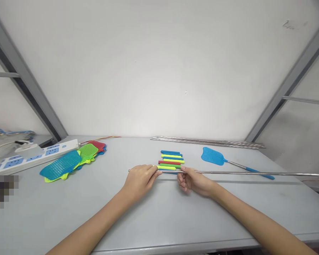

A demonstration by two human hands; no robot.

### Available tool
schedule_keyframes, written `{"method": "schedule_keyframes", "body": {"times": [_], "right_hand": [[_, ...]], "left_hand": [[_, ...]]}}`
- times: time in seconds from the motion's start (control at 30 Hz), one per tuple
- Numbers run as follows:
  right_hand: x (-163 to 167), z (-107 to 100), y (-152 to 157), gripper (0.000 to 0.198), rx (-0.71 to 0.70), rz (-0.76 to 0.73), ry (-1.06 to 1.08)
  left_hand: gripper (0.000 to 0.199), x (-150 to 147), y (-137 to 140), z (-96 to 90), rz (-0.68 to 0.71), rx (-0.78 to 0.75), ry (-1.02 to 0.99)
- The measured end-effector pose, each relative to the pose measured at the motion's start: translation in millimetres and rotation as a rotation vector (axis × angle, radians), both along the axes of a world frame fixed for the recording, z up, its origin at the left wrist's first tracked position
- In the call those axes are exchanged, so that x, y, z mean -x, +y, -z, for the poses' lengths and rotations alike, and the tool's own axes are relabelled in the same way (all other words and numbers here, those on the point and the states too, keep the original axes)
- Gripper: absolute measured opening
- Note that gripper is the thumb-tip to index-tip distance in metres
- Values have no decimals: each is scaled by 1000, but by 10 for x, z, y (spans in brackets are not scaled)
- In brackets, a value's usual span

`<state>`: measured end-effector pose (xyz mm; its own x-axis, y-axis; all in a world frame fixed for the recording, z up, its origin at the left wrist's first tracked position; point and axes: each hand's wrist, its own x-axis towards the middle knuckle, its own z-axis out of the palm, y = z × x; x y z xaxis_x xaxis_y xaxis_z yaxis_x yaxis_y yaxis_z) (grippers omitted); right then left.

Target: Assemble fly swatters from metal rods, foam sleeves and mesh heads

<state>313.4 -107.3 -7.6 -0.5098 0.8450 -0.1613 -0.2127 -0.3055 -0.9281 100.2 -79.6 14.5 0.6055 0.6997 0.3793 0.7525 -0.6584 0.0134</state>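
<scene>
A long, thin metal telescopic rod (228, 173) runs level across the front of me, just above the tabletop. My left hand (141, 180) is closed around it near its left end. Farther right, my right hand (192, 180) pinches the same rod between thumb and fingers, the other fingers curled below. Directly behind the hands lies a row of several plastic handle sleeves (171, 159) in blue, yellow, red and green; the nearest ones are partly covered by the rod and my fingers. An assembled blue fly swatter (213, 156) with a metal shaft rests beyond the rod, at the right.
At the left, several fly swatter heads (62, 165) lie overlapped in blue, green and red. Behind them is a white power strip (49, 152) with a plug in it. A bundle of metal rods (207, 141) lies along the wall. The grey table (159, 219) ends at a front edge.
</scene>
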Motion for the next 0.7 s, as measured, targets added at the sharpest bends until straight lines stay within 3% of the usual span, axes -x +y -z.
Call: {"method": "schedule_keyframes", "body": {"times": [0.7], "right_hand": [[22, 10, -55, 37, 35, -52, 20]], "left_hand": [[37, -1, -67, -2, 26, 117, 124]]}}
